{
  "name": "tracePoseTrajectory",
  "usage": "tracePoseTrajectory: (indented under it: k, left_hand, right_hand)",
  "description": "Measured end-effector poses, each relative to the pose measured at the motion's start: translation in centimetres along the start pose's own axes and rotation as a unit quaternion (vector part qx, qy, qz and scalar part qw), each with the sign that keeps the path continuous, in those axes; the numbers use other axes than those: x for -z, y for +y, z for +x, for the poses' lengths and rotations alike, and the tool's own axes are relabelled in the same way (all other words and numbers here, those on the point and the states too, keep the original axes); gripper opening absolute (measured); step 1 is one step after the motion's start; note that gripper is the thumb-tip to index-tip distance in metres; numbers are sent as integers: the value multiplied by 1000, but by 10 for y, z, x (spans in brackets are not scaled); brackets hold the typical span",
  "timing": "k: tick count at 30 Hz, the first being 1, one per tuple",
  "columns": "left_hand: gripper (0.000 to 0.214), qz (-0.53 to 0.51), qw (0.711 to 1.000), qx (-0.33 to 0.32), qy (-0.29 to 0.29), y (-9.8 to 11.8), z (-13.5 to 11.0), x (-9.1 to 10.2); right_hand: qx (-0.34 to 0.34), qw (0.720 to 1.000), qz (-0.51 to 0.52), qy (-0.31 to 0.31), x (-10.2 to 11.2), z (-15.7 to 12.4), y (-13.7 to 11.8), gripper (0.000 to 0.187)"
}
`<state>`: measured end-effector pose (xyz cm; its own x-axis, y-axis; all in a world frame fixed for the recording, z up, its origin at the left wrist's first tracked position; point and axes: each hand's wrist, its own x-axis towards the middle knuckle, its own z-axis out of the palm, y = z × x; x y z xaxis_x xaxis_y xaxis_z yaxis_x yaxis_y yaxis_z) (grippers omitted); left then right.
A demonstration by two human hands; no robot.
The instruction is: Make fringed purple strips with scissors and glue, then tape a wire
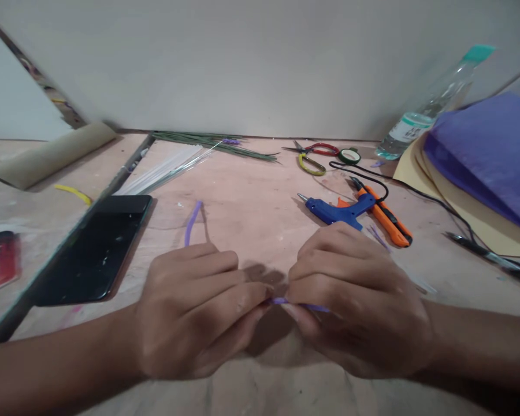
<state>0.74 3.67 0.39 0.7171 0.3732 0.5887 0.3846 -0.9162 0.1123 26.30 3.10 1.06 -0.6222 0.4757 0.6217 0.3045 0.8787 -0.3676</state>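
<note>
A thin purple strip (279, 301) runs between both my hands; I cannot tell if it is paper, foam or covered wire. My left hand (203, 312) pinches it between thumb and forefinger, the other fingers curled. Close beside it, my right hand (355, 300) is closed on the same strip, and a short stretch shows past its thumb. A purple length (193, 223) sticks up behind my left hand; whether it belongs to the same strip is hidden. Just beyond my right hand lies a blue glue gun (338, 212).
Leftward lie a black phone (95, 251), a cardboard tube (54, 156), a yellow piece (73, 193) and a red packet (0, 260). Green stems (199, 141), scissors (312, 156) and green tape (349, 156) are behind. Rightward: orange cutter (387, 219), pen (494, 254), bottle (411, 130), purple sheets (489, 156).
</note>
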Motion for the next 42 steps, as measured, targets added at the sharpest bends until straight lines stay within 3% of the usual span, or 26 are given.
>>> tracePoseTrajectory:
  k: [8,14,21,30,34,38,42]
  left_hand:
    - [20,-9,999,30,-40,6,7,-1]
    - [17,-5,1000,15,-6,6,7,1]
    - [15,-43,999,30,-7,7,9,6]
    - [18,-48,994,19,-100,6,-3,10]
    - [16,-56,991,6,-117,5,-4,9]
    - [14,-35,995,10,-91,5,-3,6]
    - [24,-35,998,11,-55,5,6,4]
  right_hand:
    - [-22,997,73,-2,-1,2,0,16]
    - [-36,991,130,-15,4,5,-1,15]
    - [-31,986,162,-28,-1,2,1,13]
    - [-31,982,182,-49,-2,2,0,13]
    - [-57,977,172,-115,2,5,2,15]
    - [-71,964,203,-157,6,8,6,12]
    - [-77,951,259,-148,8,10,10,12]
